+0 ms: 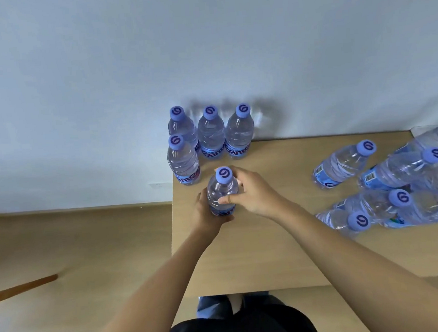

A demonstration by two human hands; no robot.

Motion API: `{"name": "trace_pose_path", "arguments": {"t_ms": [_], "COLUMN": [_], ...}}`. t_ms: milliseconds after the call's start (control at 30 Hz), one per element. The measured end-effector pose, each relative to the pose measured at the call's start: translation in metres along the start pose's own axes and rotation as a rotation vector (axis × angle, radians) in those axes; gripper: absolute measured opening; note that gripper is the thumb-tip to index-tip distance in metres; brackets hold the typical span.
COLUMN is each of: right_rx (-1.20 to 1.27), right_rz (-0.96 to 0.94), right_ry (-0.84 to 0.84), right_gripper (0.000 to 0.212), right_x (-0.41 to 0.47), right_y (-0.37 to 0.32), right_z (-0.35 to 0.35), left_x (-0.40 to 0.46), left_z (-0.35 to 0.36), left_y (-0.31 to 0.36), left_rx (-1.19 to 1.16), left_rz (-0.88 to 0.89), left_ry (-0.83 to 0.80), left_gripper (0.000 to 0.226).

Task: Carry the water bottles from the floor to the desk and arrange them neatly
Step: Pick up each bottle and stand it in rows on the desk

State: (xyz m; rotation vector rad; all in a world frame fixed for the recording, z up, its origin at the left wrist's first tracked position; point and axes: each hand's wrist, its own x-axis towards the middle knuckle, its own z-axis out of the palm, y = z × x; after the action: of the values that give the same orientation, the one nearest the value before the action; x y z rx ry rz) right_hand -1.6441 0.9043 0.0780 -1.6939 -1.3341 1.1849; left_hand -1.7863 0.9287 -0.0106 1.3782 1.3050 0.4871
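While it stands upright on the desk, near the left edge, one water bottle is held by both hands. The left hand is wrapped around its lower part, and the right hand is curled around its upper part. Just behind it, four bottles are lined up by the wall, three in the back row and one in front. More bottles are bunched on the right side of the desk.
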Motion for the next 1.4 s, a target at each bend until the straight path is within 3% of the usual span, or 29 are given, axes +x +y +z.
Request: {"name": "trace_pose_path", "arguments": {"t_ms": [300, 600, 833, 1200, 1400], "right_rx": [-0.07, -0.299, -0.316, -0.276, -0.208], "right_rz": [-0.129, -0.18, -0.175, -0.205, -0.141], "right_ry": [0.048, 0.092, 0.07, 0.17, 0.258], "right_gripper": [0.059, 0.066, 0.068, 0.067, 0.079], "right_x": [0.028, 0.062, 0.072, 0.068, 0.048], "right_y": [0.009, 0.011, 0.016, 0.018, 0.017], "right_z": [0.001, -0.014, -0.022, -0.016, -0.022], "left_x": [0.032, 0.058, 0.063, 0.064, 0.044], "left_z": [0.013, 0.034, 0.048, 0.05, 0.051], "left_y": [-0.002, 0.009, 0.022, 0.036, 0.053], "left_rx": [-0.127, -0.093, -0.06, -0.088, -0.227], "left_rz": [-0.006, -0.082, -0.119, -0.138, -0.175], "left_ry": [0.145, 0.342, 0.467, 0.473, 0.461], "left_gripper": [0.076, 0.063, 0.059, 0.051, 0.055]}}
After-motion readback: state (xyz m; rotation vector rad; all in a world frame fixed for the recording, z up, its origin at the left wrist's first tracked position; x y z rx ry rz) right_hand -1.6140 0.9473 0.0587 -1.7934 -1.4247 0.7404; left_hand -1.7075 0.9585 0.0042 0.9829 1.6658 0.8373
